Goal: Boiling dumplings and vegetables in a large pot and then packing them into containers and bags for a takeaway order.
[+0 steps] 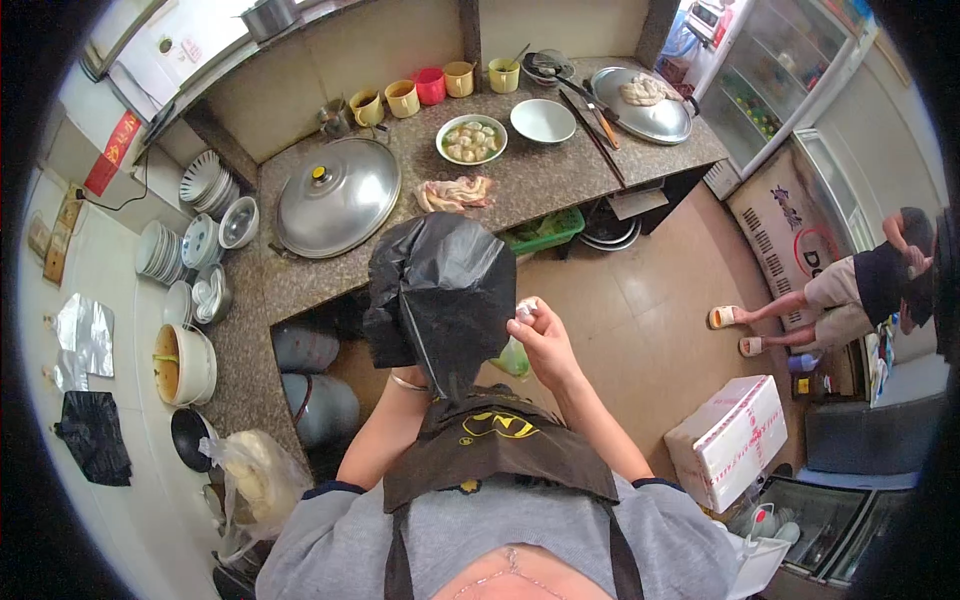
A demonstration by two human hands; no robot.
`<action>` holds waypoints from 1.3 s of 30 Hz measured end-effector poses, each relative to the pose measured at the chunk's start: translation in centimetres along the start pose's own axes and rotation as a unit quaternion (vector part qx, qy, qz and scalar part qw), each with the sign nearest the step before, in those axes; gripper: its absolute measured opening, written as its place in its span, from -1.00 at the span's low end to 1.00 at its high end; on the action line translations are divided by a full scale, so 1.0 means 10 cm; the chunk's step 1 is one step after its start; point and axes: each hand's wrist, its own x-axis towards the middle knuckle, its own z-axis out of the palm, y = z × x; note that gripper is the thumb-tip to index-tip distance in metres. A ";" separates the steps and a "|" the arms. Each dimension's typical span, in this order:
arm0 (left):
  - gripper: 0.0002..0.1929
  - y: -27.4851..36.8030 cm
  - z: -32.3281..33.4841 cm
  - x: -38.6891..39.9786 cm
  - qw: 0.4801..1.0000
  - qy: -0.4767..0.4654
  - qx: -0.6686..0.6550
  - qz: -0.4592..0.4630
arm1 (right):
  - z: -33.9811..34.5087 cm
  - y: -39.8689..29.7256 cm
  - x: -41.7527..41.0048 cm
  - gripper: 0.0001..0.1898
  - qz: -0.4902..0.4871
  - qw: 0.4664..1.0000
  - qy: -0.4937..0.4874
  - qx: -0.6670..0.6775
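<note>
A black plastic bag (442, 292), puffed out, is held up before my chest. My left hand (409, 375) reaches up under it; only the wrist and a bangle show, and the fingers are hidden. Beside the bag, my right hand (546, 337) pinches a small crumpled white piece (527, 306) between thumb and fingers. Below these fingers hangs a clear plastic bag with something green (513, 360) in it; whether it joins the white piece, I cannot tell. On the counter (525, 195) beyond lie a crumpled cloth (454, 194) and a bowl of dumplings in soup (472, 140).
A large domed metal lid (340, 196) covers the counter's left part. An empty white bowl (543, 121), chopsticks (592, 139) and another lid (652, 112) are to the right. Stacked dishes (161, 253) line the left side. A foam box (725, 442) and another person (840, 292) are at right.
</note>
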 end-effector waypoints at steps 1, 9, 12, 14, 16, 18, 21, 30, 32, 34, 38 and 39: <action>-0.67 0.07 -0.04 0.03 1.000 -0.002 -0.007 -0.003 | 0.02 -0.01 0.02 -0.85 0.004 1.000 0.016 0.024; -0.72 0.67 -0.54 0.28 0.995 0.048 0.058 -0.067 | 0.11 -0.03 0.20 -0.79 -0.006 0.998 0.052 0.021; -0.83 1.01 -0.56 0.52 0.878 0.148 0.419 0.177 | 0.18 -0.14 0.27 -0.78 -0.021 0.998 0.060 0.023; -0.86 1.01 -0.29 0.57 0.798 0.134 0.513 0.287 | 0.12 -0.10 0.36 -0.78 -0.041 0.997 0.059 0.013; -0.88 0.91 0.12 0.46 0.719 0.042 0.637 0.274 | 0.14 -0.10 0.42 -0.74 -0.084 0.993 0.082 -0.006; -0.74 0.57 0.51 0.37 0.691 -0.182 0.685 0.142 | 0.15 -0.14 0.49 -0.72 -0.084 0.991 0.103 -0.017; -0.76 0.18 0.38 0.52 0.660 -0.272 0.696 0.081 | 0.24 -0.26 0.56 -0.70 -0.081 0.988 0.121 -0.040; -0.89 0.90 -0.04 1.20 0.971 0.016 0.234 0.048 | -0.16 -0.24 0.70 -0.79 -0.146 0.952 0.233 -0.137; -0.77 0.95 -0.14 1.27 0.883 0.040 0.420 0.208 | -0.16 -0.20 0.73 -0.83 -0.129 0.958 0.232 -0.112; -0.60 0.70 0.34 1.13 0.768 -0.113 0.564 0.281 | -0.20 -0.18 0.75 -0.83 -0.128 0.954 0.241 -0.128; -0.57 0.18 0.49 1.35 0.438 -0.395 0.740 0.322 | -0.18 -0.30 0.71 -0.82 -0.113 0.948 0.255 -0.150; -0.57 0.14 0.49 1.41 0.439 -0.393 0.740 0.325 | -0.20 -0.31 0.69 -0.82 -0.115 0.949 0.252 -0.153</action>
